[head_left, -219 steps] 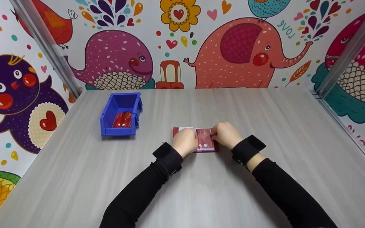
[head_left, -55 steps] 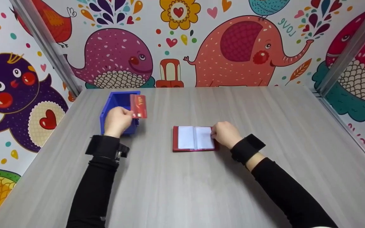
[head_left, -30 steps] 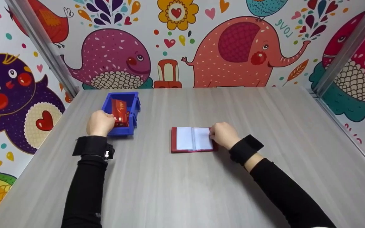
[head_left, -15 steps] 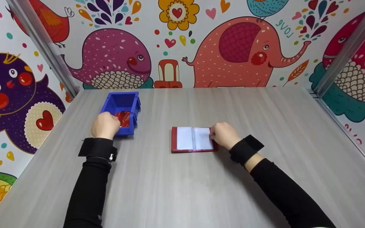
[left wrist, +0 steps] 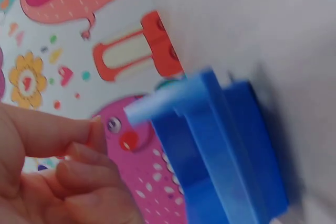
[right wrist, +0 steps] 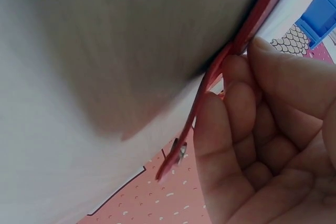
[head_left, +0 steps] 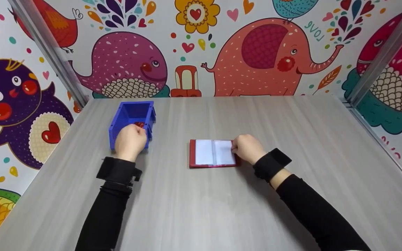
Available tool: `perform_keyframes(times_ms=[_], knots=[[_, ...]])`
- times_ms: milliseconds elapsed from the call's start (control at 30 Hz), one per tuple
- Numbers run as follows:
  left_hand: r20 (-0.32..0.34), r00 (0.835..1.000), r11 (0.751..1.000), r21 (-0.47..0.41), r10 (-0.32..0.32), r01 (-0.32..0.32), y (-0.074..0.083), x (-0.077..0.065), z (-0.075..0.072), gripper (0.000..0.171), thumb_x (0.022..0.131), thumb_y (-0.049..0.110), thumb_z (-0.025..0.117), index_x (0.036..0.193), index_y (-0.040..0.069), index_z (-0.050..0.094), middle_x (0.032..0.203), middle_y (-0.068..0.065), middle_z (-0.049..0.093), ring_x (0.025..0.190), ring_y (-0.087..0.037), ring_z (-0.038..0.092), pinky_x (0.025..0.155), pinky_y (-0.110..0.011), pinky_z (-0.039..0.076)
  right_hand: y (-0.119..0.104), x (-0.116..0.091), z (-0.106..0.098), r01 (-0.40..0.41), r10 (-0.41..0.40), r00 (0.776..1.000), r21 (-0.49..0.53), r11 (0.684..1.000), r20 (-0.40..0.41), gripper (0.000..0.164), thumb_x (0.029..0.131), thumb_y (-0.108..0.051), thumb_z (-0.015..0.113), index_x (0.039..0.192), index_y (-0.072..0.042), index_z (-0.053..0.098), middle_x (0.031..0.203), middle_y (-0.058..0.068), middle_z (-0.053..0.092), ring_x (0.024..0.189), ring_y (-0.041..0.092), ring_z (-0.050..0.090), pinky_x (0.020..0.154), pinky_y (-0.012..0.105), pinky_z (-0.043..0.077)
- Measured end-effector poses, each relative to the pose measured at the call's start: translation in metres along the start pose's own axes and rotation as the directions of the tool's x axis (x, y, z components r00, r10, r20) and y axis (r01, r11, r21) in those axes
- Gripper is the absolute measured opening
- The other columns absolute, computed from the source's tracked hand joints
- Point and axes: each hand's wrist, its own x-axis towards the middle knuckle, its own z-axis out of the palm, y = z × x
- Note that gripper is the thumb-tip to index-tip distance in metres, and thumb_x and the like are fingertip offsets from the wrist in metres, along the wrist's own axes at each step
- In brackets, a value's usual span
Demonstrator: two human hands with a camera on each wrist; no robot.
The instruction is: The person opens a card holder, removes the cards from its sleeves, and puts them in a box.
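Note:
A red-covered card holder [head_left: 204, 152] lies open on the table, with pale pockets showing on both sides. My right hand [head_left: 248, 148] pinches its right edge. In the right wrist view, the thumb [right wrist: 262, 45] is on the page side and curled fingers are at the red cover [right wrist: 197, 98]. My left hand [head_left: 130, 141] is over the front part of a blue bin [head_left: 135, 111], fingers curled. From the left wrist, the thumb and index finger meet and no card shows between them. Part of a red card [head_left: 139, 124] is visible inside the bin; my hand covers the rest.
The grey wood-grain table [head_left: 201, 209] is bounded by printed walls at the back and sides. Metal posts [head_left: 49, 52] stand at the back corners. The bin is at the back left, apart from the card holder.
My left hand took a red VIP card to the bin and let it go there; the hand has since shifted right. Earlier that card lay on the holder's right page. My right hand stayed at the holder.

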Motion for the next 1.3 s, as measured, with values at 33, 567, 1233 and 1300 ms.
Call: perform_keyframes(times_ms=[33,567,1233,1300], knots=[[-0.003,1.000,1.000,-0.005,0.015,-0.015,0.004,-0.002,0.003,0.026,0.093,0.014,0.052,0.085,0.000,0.072,0.094,-0.018,0.071,0.087,-0.039,0.066,0.074,-0.053,0.048,0.000,0.000,0.000,0.000,0.000,1.000,-0.002,1.000,0.000,0.010,0.081,-0.001,0.077,0.072,-0.004,0.073,0.073,0.006,0.070,0.069,0.025,0.064,0.068,0.041,0.053],[0.082,0.982,0.985,-0.024,0.173,-0.172,0.058,-0.024,0.043,0.017,0.092,0.014,0.062,0.080,0.005,0.070,0.081,-0.010,0.069,0.072,-0.029,0.065,0.065,-0.046,0.050,0.000,-0.001,0.001,-0.006,0.006,1.000,-0.008,1.000,-0.001,0.008,0.081,-0.001,0.076,0.074,-0.004,0.074,0.076,0.007,0.071,0.072,0.026,0.065,0.070,0.042,0.053],[0.119,0.943,0.948,0.024,0.311,-0.316,0.078,-0.042,0.090,0.031,0.091,0.010,0.058,0.060,0.008,0.055,0.067,-0.011,0.062,0.061,-0.030,0.061,0.057,-0.046,0.048,0.001,-0.002,0.000,0.017,-0.017,1.000,-0.009,1.000,0.004,0.007,0.082,0.000,0.075,0.076,-0.003,0.074,0.077,0.008,0.071,0.073,0.026,0.065,0.071,0.041,0.053],[0.110,0.940,0.944,0.026,0.324,-0.329,0.078,-0.043,0.092,0.025,0.091,0.009,0.059,0.066,0.005,0.061,0.073,-0.013,0.064,0.066,-0.033,0.063,0.060,-0.047,0.049,0.002,-0.004,0.001,0.022,-0.022,1.000,-0.009,1.000,0.002,0.004,0.082,-0.001,0.076,0.079,-0.003,0.076,0.080,0.008,0.071,0.075,0.026,0.066,0.072,0.041,0.054]])
